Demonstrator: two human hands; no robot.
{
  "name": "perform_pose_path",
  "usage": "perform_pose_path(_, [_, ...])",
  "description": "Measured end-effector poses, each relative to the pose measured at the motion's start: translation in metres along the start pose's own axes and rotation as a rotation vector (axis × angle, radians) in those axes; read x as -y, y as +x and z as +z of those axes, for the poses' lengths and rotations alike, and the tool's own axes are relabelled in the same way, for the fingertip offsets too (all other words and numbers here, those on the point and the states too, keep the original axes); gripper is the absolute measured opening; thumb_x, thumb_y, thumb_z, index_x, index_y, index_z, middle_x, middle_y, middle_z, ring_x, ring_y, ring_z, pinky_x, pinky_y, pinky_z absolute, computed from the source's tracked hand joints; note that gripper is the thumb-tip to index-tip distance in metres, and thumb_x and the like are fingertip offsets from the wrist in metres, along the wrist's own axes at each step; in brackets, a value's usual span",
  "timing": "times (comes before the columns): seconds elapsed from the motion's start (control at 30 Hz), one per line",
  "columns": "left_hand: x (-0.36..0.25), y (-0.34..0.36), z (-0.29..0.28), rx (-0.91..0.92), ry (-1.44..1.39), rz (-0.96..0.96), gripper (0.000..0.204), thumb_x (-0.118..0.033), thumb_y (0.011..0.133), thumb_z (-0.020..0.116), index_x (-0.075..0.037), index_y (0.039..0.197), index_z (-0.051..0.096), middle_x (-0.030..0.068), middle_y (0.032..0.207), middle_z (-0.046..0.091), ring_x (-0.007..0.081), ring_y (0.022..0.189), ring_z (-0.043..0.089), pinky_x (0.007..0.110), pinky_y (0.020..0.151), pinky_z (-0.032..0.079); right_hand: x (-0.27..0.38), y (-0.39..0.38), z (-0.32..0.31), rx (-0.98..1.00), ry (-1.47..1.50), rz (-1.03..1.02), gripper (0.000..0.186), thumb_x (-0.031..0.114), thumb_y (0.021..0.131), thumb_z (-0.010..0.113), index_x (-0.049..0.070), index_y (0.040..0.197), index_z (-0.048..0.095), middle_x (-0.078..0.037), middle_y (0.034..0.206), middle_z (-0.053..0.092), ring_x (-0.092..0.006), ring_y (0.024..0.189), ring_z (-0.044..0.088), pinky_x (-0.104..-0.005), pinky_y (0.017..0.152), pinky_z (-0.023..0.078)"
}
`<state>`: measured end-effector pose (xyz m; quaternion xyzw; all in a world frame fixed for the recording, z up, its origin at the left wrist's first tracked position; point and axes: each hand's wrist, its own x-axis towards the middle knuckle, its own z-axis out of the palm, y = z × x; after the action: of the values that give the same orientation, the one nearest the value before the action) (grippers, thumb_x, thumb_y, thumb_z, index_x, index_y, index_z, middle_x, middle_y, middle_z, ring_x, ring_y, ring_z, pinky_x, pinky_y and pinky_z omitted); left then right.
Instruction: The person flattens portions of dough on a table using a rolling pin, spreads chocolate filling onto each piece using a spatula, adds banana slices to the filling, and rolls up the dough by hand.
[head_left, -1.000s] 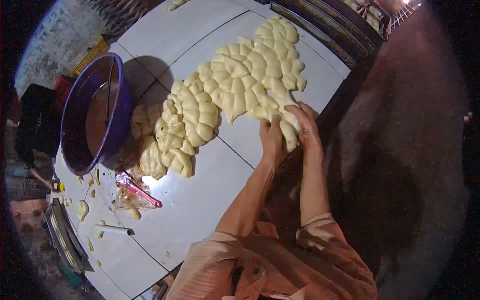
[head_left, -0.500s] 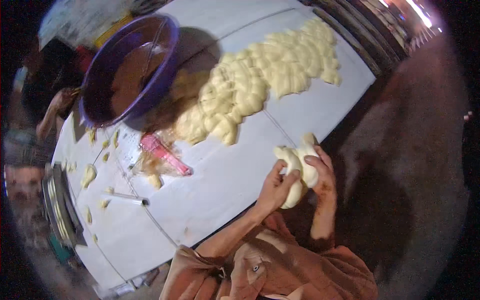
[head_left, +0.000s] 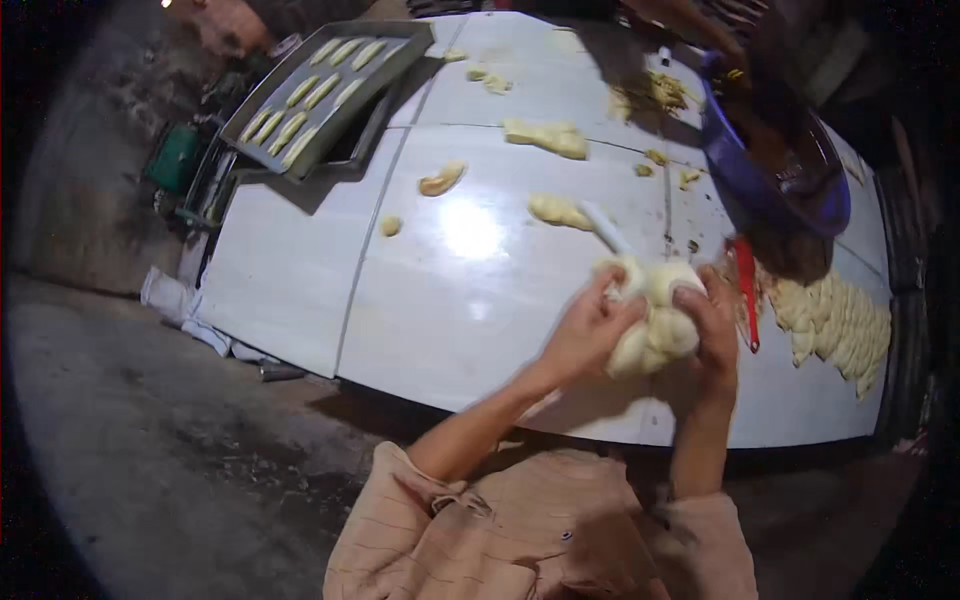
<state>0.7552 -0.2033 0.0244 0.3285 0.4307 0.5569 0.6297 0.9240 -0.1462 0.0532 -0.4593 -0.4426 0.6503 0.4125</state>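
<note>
My left hand (head_left: 600, 335) grips a pale, lumpy clump of dough (head_left: 655, 340) from the left, and my right hand (head_left: 710, 330) grips it from the right, fingers curled on it over the tiled worktable (head_left: 285, 250). Just beyond the clump lie a pale tube (head_left: 603, 226), a dough piece (head_left: 555, 210) and a red long-handled tool (head_left: 746, 300). A spread of cut dough pieces (head_left: 830, 330) covers the table's right part. Several small scraps and a longer dough piece (head_left: 545, 137) are scattered farther back.
A metal tray (head_left: 246, 134) with several elongated dough pieces sits at the back left, on another tray. A purple tub (head_left: 830, 205) stands at the back right, with another person's arm (head_left: 700, 35) over it. The table's front edge crosses before my body, above a dark floor (head_left: 180, 420).
My hands have pulled the dough clump away from the large spread toward my body and hold it up. The view has swung left, bringing the tray of shaped pieces into fuller sight.
</note>
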Motion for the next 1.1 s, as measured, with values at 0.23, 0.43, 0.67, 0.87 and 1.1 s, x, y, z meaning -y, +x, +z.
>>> perform_pose_path(0.23, [-0.105,0.003,-0.155,-0.218,0.023,0.22,0.04,-0.017,0.101,0.064,-0.004,0.134,0.046,0.0145,0.102,0.072,0.0163,0.083,0.072,0.028,0.068,0.059,0.008,0.095,0.183,0.229,0.015,-0.192,0.033,0.014,0.088,0.074,0.003,0.116,0.06,-0.009,0.105,0.071,-0.0139,0.088,0.069,-0.0273,0.079,0.058])
perform_pose_path(0.43, [-0.025,0.0,-0.262,-0.478,0.067,-0.198,0.062,-0.028,0.098,0.067,0.006,0.143,0.041,0.013,0.101,0.071,0.016,0.082,0.068,0.03,0.068,0.055,-0.13,0.134,0.192,0.139,-0.176,-0.001,0.033,0.027,0.089,0.071,-0.001,0.106,0.064,-0.006,0.094,0.062,-0.0143,0.091,0.058,-0.0326,0.079,0.049])
perform_pose_path(0.67, [-0.074,-0.041,-0.257,-0.484,0.769,-0.13,0.061,-0.031,0.093,0.074,0.0,0.14,0.051,0.0133,0.093,0.071,0.0211,0.071,0.067,0.038,0.065,0.054,-0.062,0.108,0.204,-0.002,-0.878,-0.06,0.035,0.033,0.091,0.069,0.0,0.101,0.069,-0.015,0.088,0.072,-0.0251,0.078,0.07,-0.0383,0.071,0.054])
perform_pose_path(0.87, [-0.094,0.014,-0.252,-0.49,1.068,0.058,0.055,-0.038,0.091,0.072,-0.005,0.133,0.062,0.0218,0.12,0.07,0.0344,0.098,0.072,0.044,0.088,0.055,-0.085,0.172,0.223,0.023,-1.151,-0.628,0.042,0.03,0.087,0.068,-0.004,0.112,0.066,-0.023,0.11,0.068,-0.0387,0.096,0.065,-0.0464,0.087,0.05])
perform_pose_path(1.1, [-0.085,0.081,-0.226,-0.512,1.105,0.081,0.048,-0.033,0.082,0.08,-0.005,0.115,0.059,0.0159,0.096,0.073,0.0362,0.087,0.071,0.047,0.076,0.054,-0.067,0.22,0.237,0.467,-0.811,-0.043,0.037,0.019,0.08,0.073,0.001,0.111,0.062,-0.015,0.099,0.061,-0.0236,0.088,0.06,-0.0403,0.077,0.048])
